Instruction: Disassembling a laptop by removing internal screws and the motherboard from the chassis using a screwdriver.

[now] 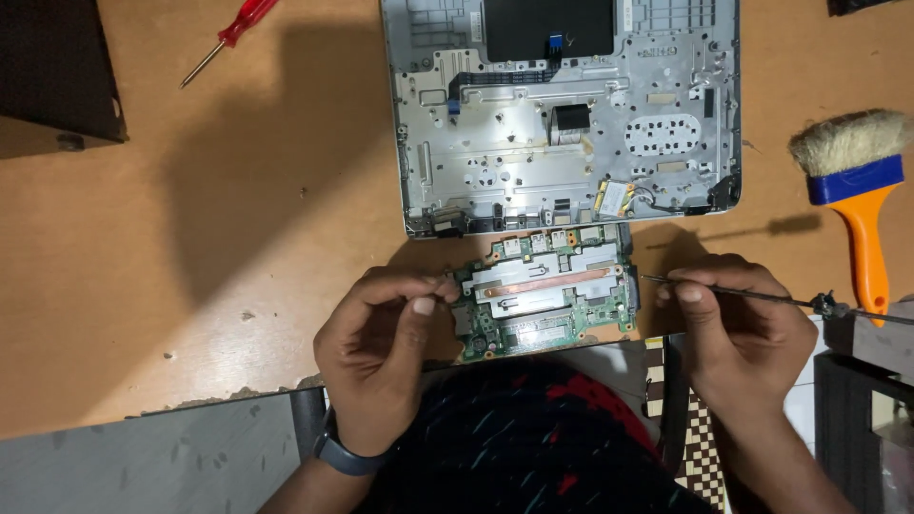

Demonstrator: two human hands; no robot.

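A green laptop motherboard (547,295) with a silver and copper heat pipe lies on the wooden table, just below the opened grey laptop chassis (562,114). My left hand (381,347) pinches the board's left edge with thumb and fingers. My right hand (738,324) sits by the board's right edge and holds a thin dark metal rod tool (762,297), whose tip points left toward the board. A dark watch band is on my left wrist.
A red-handled screwdriver (228,38) lies at the top left. A brush with an orange handle and blue ferrule (857,190) lies at the right. A dark box (57,76) sits at the far left. Dark equipment (866,400) stands at the lower right.
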